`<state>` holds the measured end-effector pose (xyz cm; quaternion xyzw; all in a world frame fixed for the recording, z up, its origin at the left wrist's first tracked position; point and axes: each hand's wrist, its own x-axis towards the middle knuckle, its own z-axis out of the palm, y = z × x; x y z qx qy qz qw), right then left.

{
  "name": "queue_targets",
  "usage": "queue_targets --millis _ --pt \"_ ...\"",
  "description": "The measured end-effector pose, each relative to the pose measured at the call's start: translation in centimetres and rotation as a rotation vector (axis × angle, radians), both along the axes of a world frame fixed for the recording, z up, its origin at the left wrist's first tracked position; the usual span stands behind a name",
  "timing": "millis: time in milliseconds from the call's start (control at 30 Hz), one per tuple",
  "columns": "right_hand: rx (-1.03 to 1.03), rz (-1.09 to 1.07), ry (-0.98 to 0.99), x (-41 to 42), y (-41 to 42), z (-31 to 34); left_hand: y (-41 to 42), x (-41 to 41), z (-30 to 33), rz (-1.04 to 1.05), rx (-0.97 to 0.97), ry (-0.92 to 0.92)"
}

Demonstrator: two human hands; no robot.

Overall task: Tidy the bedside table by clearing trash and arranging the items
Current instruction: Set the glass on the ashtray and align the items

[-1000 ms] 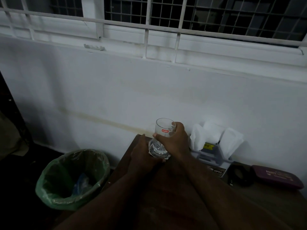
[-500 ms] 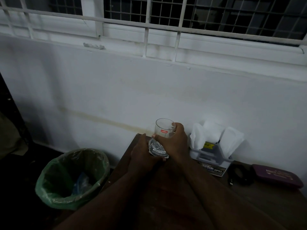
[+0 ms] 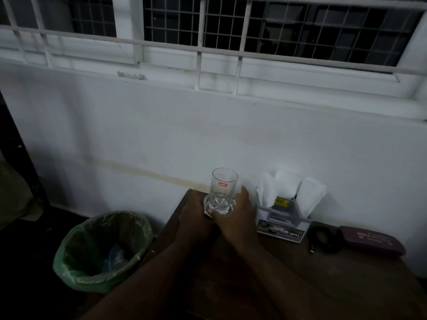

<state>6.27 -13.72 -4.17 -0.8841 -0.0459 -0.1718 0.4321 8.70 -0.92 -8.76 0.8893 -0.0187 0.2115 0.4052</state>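
A clear drinking glass (image 3: 224, 184) with a red label stands upright at the back left corner of the dark wooden bedside table (image 3: 323, 276), close to the wall. My right hand (image 3: 238, 219) wraps the glass's thick base from the right, thumb across its front. From the left, my left hand (image 3: 193, 215) presses against the same base. Both forearms reach in from the bottom of the view and hide the table's front left part.
A green-lined trash bin (image 3: 101, 250) with some waste inside stands on the floor left of the table. Right of the glass are a clear holder with white tissues (image 3: 285, 215), a coiled black cable (image 3: 325, 239) and a purple case (image 3: 372, 240) by the wall.
The glass has gone down from a lifted hold onto the tabletop. My right hand has slid from its upper part to its base; more of the glass now shows.
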Motion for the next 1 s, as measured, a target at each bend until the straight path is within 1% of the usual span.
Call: queue_targets --millis 67,167,233,267,333,400,567,633,733,800,867,933,1000 --pt "-0.044 0.059 -0.035 -1.9 -0.9 -0.7 0.0 -0.8 0.2 0.024 0.004 0.018" --pt "-0.149 0.116 -0.129 -4.2 -3.2 -1.9 -0.2 -1.8 0.0 0.079 0.026 0.132" --pt "-0.262 0.127 -0.125 -5.8 -5.4 -2.1 -1.2 -3.4 0.5 0.097 0.044 0.225" --pt "-0.326 0.127 -0.116 -6.3 -6.7 -2.2 -1.7 -4.0 0.5 0.111 0.075 0.238" --pt "-0.431 0.131 -0.109 -7.1 -9.3 -2.2 -2.4 -4.9 0.5 0.124 0.141 0.227" --pt "-0.501 0.11 -0.104 -7.7 -11.9 -1.7 -3.2 -5.5 0.4 0.144 0.16 0.204" --pt "-0.587 0.025 -0.068 -8.2 -17.1 -1.2 -5.7 -7.7 0.7 0.161 0.289 0.17" --pt "-0.591 -0.035 -0.076 -8.4 -18.0 -1.4 -6.7 -8.4 1.1 0.135 0.367 0.122" --pt "-0.485 -0.117 -0.03 -8.3 -17.6 -1.9 -7.6 -8.6 0.9 0.077 0.466 0.044" --pt "-0.383 -0.155 0.024 -7.9 -16.9 -2.3 -8.4 -8.7 0.9 0.014 0.477 0.031" --pt "-0.309 -0.164 0.058 -7.6 -16.6 -2.8 -9.3 -8.7 0.7 -0.088 0.484 -0.04" --pt "-0.307 -0.139 0.069 -7.3 -16.4 -3.3 -10.2 -8.2 0.4 -0.197 0.479 -0.085" --pt "-0.306 -0.111 0.062 -7.0 -16.3 -3.5 -10.7 -7.7 0.1 -0.265 0.466 -0.051"
